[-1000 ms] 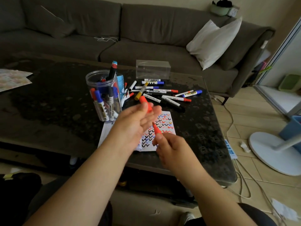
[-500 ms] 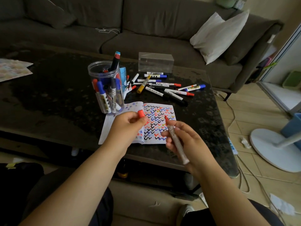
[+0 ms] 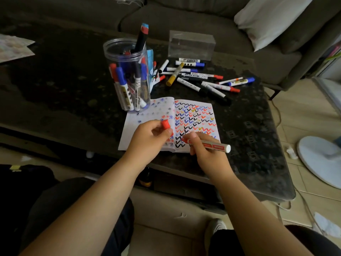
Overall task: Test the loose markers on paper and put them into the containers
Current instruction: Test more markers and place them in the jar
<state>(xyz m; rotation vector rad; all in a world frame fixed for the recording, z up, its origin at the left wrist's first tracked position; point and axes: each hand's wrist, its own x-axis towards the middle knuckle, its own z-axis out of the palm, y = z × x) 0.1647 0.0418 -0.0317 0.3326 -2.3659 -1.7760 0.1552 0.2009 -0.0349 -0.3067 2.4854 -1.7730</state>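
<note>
My right hand (image 3: 206, 154) grips an uncapped red marker (image 3: 212, 145), its tip down on the lower part of the open notebook (image 3: 195, 117), whose right page is full of coloured check marks. My left hand (image 3: 147, 139) pinches the marker's red cap (image 3: 165, 124) over the notebook's left page. A clear round jar (image 3: 129, 74) holding several markers stands behind the notebook. Several loose markers (image 3: 199, 78) lie on the dark table beyond it, in front of a clear rectangular box (image 3: 191, 45).
The dark stone table (image 3: 55, 85) runs left, with printed sheets (image 3: 13, 48) at its far left edge. A grey sofa with a white pillow (image 3: 271, 17) stands behind. A white fan base (image 3: 321, 159) and cables sit on the floor to the right.
The camera tilted down toward the notebook. My right hand turned the marker and brought its tip down onto the page. My left hand lowered over the notebook with the cap.
</note>
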